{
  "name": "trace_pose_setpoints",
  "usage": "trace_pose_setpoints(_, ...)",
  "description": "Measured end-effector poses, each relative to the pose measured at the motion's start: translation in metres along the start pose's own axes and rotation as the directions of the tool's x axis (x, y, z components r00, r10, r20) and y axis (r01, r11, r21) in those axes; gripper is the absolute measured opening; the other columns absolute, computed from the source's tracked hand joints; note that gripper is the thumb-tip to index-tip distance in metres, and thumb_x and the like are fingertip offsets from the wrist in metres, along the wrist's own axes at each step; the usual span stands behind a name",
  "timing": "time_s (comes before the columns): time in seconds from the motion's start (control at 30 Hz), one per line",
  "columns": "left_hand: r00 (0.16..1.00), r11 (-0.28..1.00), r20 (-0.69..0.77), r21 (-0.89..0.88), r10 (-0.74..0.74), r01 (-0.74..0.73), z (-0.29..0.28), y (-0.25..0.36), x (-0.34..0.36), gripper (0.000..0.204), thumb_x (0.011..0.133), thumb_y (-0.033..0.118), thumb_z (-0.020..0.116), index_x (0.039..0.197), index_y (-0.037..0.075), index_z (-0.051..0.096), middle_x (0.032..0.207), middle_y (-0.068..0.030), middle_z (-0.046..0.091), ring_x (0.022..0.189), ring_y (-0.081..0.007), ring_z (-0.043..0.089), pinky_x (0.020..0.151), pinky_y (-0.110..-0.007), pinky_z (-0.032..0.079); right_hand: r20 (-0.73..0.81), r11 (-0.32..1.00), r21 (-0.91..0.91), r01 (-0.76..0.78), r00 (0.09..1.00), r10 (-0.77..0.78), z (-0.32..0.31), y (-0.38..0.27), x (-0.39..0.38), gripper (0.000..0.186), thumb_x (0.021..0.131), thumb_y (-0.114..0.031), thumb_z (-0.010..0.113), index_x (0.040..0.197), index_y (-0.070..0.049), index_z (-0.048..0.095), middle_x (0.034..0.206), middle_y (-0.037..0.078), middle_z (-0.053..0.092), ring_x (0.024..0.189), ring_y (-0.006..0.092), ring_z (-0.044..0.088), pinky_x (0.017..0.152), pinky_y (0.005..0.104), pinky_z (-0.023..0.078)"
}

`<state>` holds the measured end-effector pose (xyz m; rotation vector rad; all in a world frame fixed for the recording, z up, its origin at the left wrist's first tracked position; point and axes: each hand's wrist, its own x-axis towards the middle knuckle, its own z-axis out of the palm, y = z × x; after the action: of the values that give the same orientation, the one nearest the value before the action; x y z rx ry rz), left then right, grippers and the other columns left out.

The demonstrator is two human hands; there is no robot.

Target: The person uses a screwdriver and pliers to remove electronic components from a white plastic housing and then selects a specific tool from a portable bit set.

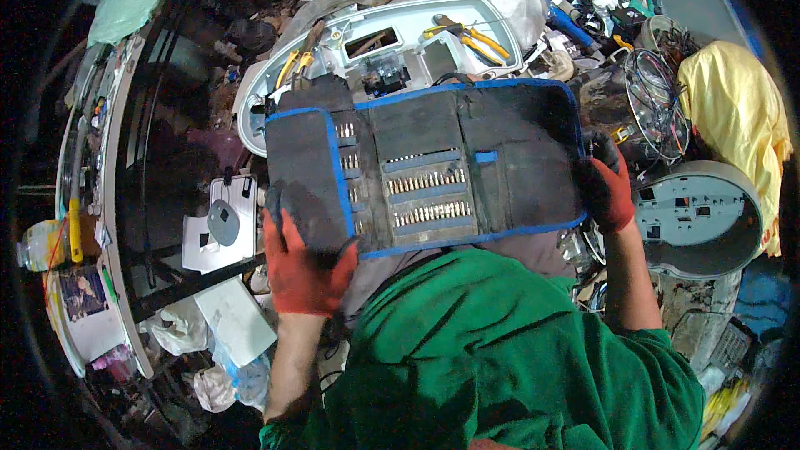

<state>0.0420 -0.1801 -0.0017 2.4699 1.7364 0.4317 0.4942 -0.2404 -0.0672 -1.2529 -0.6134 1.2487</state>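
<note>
— Head view first: a black fabric tool roll edged in blue point(433, 162) is being held spread flat between both hands, above the lap of a green top point(500, 350).

— How is it gripped?

— The left hand in a red and grey glove point(304, 254) is clamped over the lower left flap, thumb on the face and fingers curled behind. The right hand in a matching glove point(610, 187) is closed on the right edge. The cloth is kept taut that way, so the rows of metal screwdriver bits point(429, 196) in the elastic loops can be read at a glance.

— And what is seen beyond it?

— A pale grey plastic appliance shell point(375, 42) is lying open side up, just behind the roll, used like a tray: yellow-handled pliers point(471, 37) are resting inside it. To the right, a round grey panel with cut-outs point(696, 217) is parked near the right hand, and a yellow cloth point(737, 117) is heaped behind that.
</note>
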Motion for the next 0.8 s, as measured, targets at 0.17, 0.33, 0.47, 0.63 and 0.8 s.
trace_pose_setpoints(0.17, 0.999, 0.994, 0.023, 0.101, -0.037, 0.034, -0.009, -0.009, -0.018, 0.097, 0.07, 0.044, 0.078, 0.142, -0.004, 0.034, 0.137, -0.0394, 0.042, 0.122, -0.0541, 0.048, 0.102, -0.053, 0.043, -0.048, 0.999, 0.005, -0.051, 0.998, 0.051, -0.024, -0.001, -0.019, 0.049, 0.088, -0.004, 0.056, 0.136, -0.001, 0.048, 0.119, 0.007, 0.061, 0.105, 0.0192, 0.06, 0.088, 0.0332, 0.05)
trace_pose_setpoints(0.33, 0.994, 0.96, -0.002, -0.26, -0.11, 0.105, -0.029, -0.034, -0.025, 0.073, 0.082, 0.029, 0.071, 0.139, -0.007, 0.043, 0.129, -0.0288, 0.057, 0.112, -0.0428, 0.061, 0.093, -0.043, 0.051, -0.004, 0.974, -0.193, -0.114, 0.993, 0.116, -0.001, -0.025, -0.05, 0.055, 0.086, -0.005, 0.061, 0.139, -0.004, 0.045, 0.127, 0.007, 0.058, 0.117, 0.0181, 0.054, 0.101, 0.0354, 0.043)
trace_pose_setpoints(0.47, 0.887, 0.722, -0.109, -0.629, -0.449, 0.288, -0.019, -0.132, -0.1, 0.054, 0.098, 0.029, 0.054, 0.138, -0.007, 0.045, 0.121, -0.0197, 0.063, 0.105, -0.031, 0.064, 0.091, -0.04, 0.052, 0.189, 0.968, -0.246, -0.044, 0.977, 0.093, 0.038, -0.043, -0.051, 0.05, 0.086, -0.008, 0.062, 0.133, -0.003, 0.048, 0.123, 0.006, 0.057, 0.116, 0.015, 0.051, 0.102, 0.0316, 0.041)
trace_pose_setpoints(0.63, 0.803, 0.107, 0.211, -0.941, -0.557, 0.321, -0.039, -0.218, -0.171, 0.047, 0.1, 0.034, 0.052, 0.132, -0.001, 0.05, 0.103, -0.0185, 0.067, 0.083, -0.0296, 0.067, 0.069, -0.039, 0.057, 0.276, 0.954, -0.297, 0.036, 0.96, 0.05, 0.074, -0.035, -0.04, 0.045, 0.088, -0.008, 0.06, 0.132, -0.003, 0.048, 0.119, 0.006, 0.058, 0.115, 0.0144, 0.051, 0.103, 0.0323, 0.04)
trace_pose_setpoints(0.8, 0.713, 0.246, 0.256, -0.819, -0.652, 0.518, -0.072, -0.245, -0.202, 0.038, 0.097, 0.035, 0.054, 0.124, 0.008, 0.059, 0.112, -0.0125, 0.066, 0.096, -0.0277, 0.064, 0.083, -0.044, 0.054, 0.456, 0.982, -0.189, -0.021, 0.883, 0.107, 0.103, -0.007, -0.016, 0.041, 0.088, -0.008, 0.057, 0.128, -0.004, 0.048, 0.114, 0.006, 0.058, 0.109, 0.0124, 0.052, 0.098, 0.0323, 0.043)
